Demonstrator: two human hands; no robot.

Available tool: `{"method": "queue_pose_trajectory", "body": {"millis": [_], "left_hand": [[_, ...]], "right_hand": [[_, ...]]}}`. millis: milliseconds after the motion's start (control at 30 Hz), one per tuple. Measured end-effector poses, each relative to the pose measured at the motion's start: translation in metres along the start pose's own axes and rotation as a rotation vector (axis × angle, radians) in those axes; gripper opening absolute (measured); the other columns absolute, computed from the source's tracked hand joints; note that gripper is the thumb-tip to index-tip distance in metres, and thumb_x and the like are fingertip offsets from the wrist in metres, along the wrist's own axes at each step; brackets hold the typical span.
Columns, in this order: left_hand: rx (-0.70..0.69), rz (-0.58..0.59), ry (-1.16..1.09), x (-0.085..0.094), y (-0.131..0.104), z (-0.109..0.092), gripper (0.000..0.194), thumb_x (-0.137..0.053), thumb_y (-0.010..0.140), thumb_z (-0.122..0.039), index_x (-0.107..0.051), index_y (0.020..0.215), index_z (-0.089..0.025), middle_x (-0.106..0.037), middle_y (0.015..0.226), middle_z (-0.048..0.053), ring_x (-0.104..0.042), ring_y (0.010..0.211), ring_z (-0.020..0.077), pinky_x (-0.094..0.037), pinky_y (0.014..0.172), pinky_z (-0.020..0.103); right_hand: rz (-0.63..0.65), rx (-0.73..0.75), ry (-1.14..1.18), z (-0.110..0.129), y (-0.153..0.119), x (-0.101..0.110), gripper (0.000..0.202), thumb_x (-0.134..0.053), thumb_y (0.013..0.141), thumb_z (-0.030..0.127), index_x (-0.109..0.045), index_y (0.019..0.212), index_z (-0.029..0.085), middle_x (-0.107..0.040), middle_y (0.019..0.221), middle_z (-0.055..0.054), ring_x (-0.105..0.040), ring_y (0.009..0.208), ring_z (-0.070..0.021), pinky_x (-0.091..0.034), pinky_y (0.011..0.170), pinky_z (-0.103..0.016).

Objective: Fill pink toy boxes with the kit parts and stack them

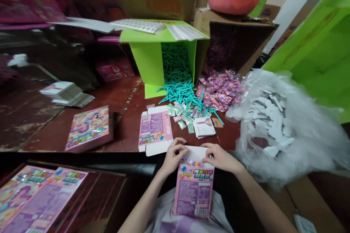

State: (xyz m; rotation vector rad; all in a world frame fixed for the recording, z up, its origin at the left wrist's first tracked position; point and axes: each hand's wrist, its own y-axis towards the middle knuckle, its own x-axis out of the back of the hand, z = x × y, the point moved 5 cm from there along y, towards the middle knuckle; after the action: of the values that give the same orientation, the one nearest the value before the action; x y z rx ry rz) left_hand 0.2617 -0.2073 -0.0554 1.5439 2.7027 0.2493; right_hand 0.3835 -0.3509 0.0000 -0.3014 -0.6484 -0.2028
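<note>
An open pink and purple box (194, 193) stands upright in front of my body, its back print facing me, with colourful bits showing inside its mouth. My left hand (174, 156) holds the box's upper left edge, fingers curled at the raised white flap. At the upper right edge, my right hand (217, 156) grips the same box with bent fingers. Just beyond, a flattened pink box (155, 129) lies on the table, beside a stack of white leaflets (204, 128) and small sachets (182, 124).
A green carton (146, 65) spills teal sticks (182, 93). Pink bead bags (220, 89) and a plastic bag of white pieces (269, 116) lie to the right. A finished-looking box (89, 125) lies left; more boxes (41, 196) fill a carton at lower left.
</note>
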Motion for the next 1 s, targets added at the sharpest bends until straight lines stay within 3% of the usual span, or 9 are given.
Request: {"method": "queue_pose_trajectory", "body": {"millis": [200,267,433,567,667,767,833,1000], "left_hand": [[0.024,0.048,0.091,-0.009,-0.001,-0.001,0.023,-0.054,0.086,-0.035,-0.06,0.074,-0.016,-0.055,0.101,0.008,-0.053,0.092,0.0183,-0.038,0.081,0.029],[0.023,0.096,0.109,-0.014,-0.001,-0.003,0.023,-0.057,0.083,-0.036,-0.06,0.073,-0.016,-0.055,0.102,0.008,-0.053,0.094,0.0193,-0.039,0.082,0.03],[0.059,0.173,0.143,-0.017,0.005,-0.006,0.023,-0.062,0.079,-0.035,-0.062,0.07,-0.015,-0.057,0.099,0.008,-0.055,0.091,0.0189,-0.04,0.076,0.027],[0.061,0.22,0.107,-0.022,0.004,-0.003,0.021,-0.064,0.078,-0.033,-0.061,0.07,-0.015,-0.058,0.093,0.008,-0.055,0.087,0.0187,-0.041,0.076,0.027],[0.031,0.11,0.042,-0.019,0.0,0.001,0.021,-0.061,0.08,-0.033,-0.058,0.07,-0.015,-0.057,0.105,0.009,-0.054,0.098,0.0209,-0.039,0.085,0.03],[0.048,-0.043,0.005,-0.01,-0.003,0.005,0.021,-0.057,0.084,-0.034,-0.055,0.073,-0.016,-0.056,0.105,0.008,-0.054,0.097,0.0198,-0.038,0.085,0.03],[0.053,-0.079,-0.005,-0.004,-0.003,0.006,0.023,-0.054,0.086,-0.036,-0.055,0.074,-0.016,-0.057,0.104,0.008,-0.054,0.096,0.0195,-0.038,0.086,0.03],[0.137,0.024,-0.04,-0.004,0.0,0.016,0.036,-0.05,0.087,-0.043,-0.062,0.067,-0.015,-0.06,0.097,0.009,-0.055,0.091,0.0198,-0.041,0.078,0.029]], "right_hand": [[-0.016,-0.068,-0.107,-0.01,-0.007,0.0,0.013,-0.07,0.07,0.022,-0.059,0.07,0.017,-0.062,0.096,-0.005,-0.059,0.089,-0.0174,-0.042,0.079,-0.027],[0.03,-0.137,-0.215,-0.01,-0.007,0.001,0.012,-0.069,0.07,0.023,-0.059,0.072,0.016,-0.061,0.086,-0.004,-0.058,0.079,-0.0165,-0.041,0.07,-0.026],[0.154,-0.176,-0.397,-0.007,-0.001,0.005,0.014,-0.068,0.07,0.029,-0.064,0.075,0.017,-0.061,0.085,-0.005,-0.057,0.072,-0.0161,-0.036,0.06,-0.024],[0.192,-0.17,-0.381,-0.014,0.007,0.006,0.013,-0.071,0.067,0.028,-0.071,0.075,0.019,-0.063,0.088,-0.006,-0.06,0.078,-0.0187,-0.039,0.062,-0.024],[0.151,-0.16,-0.214,-0.022,0.016,0.002,0.006,-0.073,0.064,0.021,-0.071,0.068,0.017,-0.065,0.093,-0.006,-0.061,0.083,-0.0186,-0.042,0.07,-0.024],[-0.023,-0.172,0.012,-0.028,0.02,0.0,0.006,-0.068,0.07,0.018,-0.069,0.065,0.015,-0.064,0.103,-0.006,-0.06,0.09,-0.018,-0.044,0.078,-0.025],[-0.077,-0.141,0.099,-0.03,0.019,-0.003,0.008,-0.066,0.071,0.017,-0.069,0.064,0.015,-0.062,0.11,-0.006,-0.059,0.095,-0.0182,-0.043,0.084,-0.027],[0.187,-0.045,0.062,-0.027,0.017,-0.017,0.008,-0.066,0.073,0.017,-0.073,0.069,0.016,-0.061,0.109,-0.004,-0.059,0.095,-0.0175,-0.042,0.086,-0.026]]}}
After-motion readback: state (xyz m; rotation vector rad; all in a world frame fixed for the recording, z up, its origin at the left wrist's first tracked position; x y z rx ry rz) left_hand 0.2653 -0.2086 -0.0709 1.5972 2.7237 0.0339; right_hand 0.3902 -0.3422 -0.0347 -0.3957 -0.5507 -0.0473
